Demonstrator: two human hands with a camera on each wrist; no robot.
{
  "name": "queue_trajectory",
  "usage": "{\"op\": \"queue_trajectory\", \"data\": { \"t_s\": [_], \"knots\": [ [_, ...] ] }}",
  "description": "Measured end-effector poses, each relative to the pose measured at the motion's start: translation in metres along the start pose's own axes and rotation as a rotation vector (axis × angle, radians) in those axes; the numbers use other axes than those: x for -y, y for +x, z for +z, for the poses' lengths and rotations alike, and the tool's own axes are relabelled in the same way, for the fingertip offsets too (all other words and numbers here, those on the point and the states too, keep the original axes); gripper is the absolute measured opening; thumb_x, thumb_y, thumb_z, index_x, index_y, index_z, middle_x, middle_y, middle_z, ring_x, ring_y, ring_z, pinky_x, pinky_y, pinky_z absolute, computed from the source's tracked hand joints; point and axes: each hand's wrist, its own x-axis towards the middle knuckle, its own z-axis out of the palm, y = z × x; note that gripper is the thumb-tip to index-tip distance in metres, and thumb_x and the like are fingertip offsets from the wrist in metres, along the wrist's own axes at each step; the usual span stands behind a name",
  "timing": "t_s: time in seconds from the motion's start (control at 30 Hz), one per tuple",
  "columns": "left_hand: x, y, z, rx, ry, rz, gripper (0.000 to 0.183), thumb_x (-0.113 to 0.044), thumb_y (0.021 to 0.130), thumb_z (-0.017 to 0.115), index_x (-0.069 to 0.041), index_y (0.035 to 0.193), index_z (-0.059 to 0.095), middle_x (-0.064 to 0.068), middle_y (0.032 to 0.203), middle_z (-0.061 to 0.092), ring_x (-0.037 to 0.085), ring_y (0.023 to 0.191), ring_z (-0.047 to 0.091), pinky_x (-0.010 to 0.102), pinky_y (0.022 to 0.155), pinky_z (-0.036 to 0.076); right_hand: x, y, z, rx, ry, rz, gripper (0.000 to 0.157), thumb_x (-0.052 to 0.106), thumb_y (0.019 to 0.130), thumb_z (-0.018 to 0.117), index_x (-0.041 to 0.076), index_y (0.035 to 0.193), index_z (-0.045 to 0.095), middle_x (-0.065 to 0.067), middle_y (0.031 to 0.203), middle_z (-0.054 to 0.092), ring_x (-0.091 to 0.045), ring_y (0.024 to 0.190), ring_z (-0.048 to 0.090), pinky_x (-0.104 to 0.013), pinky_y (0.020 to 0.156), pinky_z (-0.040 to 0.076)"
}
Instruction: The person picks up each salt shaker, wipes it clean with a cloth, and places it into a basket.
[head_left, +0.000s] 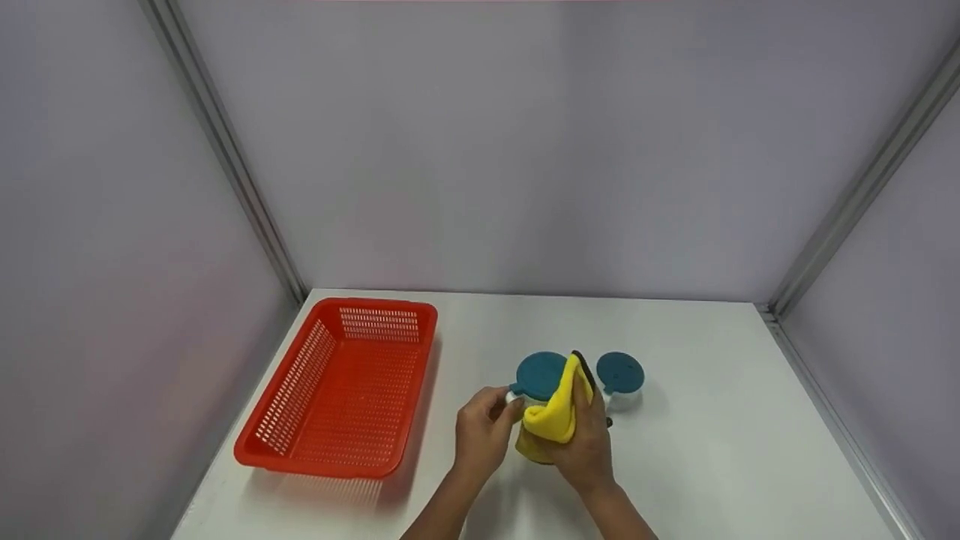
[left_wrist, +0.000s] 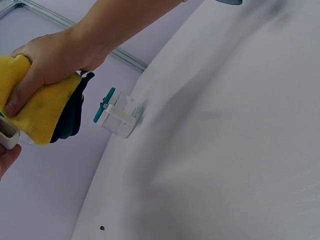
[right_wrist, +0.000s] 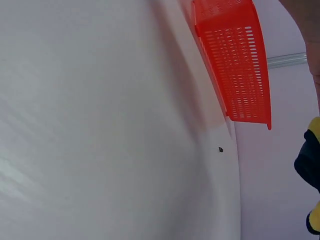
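My left hand (head_left: 480, 433) pinches the white handle (left_wrist: 10, 139) of a clear cup with a round teal lid (head_left: 540, 375). In my right hand (head_left: 586, 454) is a yellow cloth (head_left: 553, 416) with a dark edge, gripped against the cup's right side. The cloth hides much of the cup's body. A second clear cup (left_wrist: 120, 116), with a teal lid and white handle, stands upright on the table just right of the right hand. At the right edge of the right wrist view, only parts of the cloth (right_wrist: 311, 160) show.
A red perforated plastic basket (head_left: 360, 397) sits on the left part of the white table (head_left: 720, 435). Grey-white panels (head_left: 480, 150) enclose the table at the back and both sides. A small dark speck (right_wrist: 220, 149) marks the tabletop.
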Motion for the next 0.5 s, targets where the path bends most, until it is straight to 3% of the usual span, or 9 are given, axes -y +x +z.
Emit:
{"op": "queue_trajectory", "data": {
  "t_s": [0.2, 0.37, 0.5],
  "knots": [
    [0.003, 0.002, -0.002, 0.014, 0.017, 0.063, 0.012, -0.02, 0.092, 0.07, -0.015, 0.103, 0.072, -0.004, 0.083, 0.064, 0.007, 0.075, 0.06, 0.02, 0.069, 0.058, 0.002, 0.01, -0.011, 0.103, 0.133, 0.146, 0.105, 0.022, 0.067, 0.092, 0.016, 0.153, 0.033, -0.008, 0.146, 0.044, -0.014, 0.121, 0.053, -0.015, 0.112, 0.031],
    [0.003, 0.002, -0.004, 0.039, -0.002, 0.039, 0.012, -0.017, 0.091, 0.07, -0.016, 0.103, 0.073, -0.004, 0.082, 0.062, 0.008, 0.076, 0.061, 0.02, 0.068, 0.058, 0.003, 0.017, -0.021, 0.204, 0.241, 0.34, 0.097, 0.032, 0.07, 0.09, 0.027, 0.15, 0.037, 0.004, 0.136, 0.051, -0.008, 0.112, 0.056, -0.034, 0.106, 0.045],
    [0.004, 0.003, -0.005, 0.061, -0.048, -0.003, 0.012, -0.017, 0.091, 0.07, -0.017, 0.104, 0.073, -0.003, 0.085, 0.064, 0.009, 0.08, 0.063, 0.02, 0.071, 0.059, -0.001, 0.021, -0.028, 0.28, 0.337, 0.485, 0.086, 0.032, 0.073, 0.088, 0.025, 0.145, 0.04, 0.005, 0.124, 0.057, -0.012, 0.106, 0.058, -0.043, 0.102, 0.049]
  ]
}}
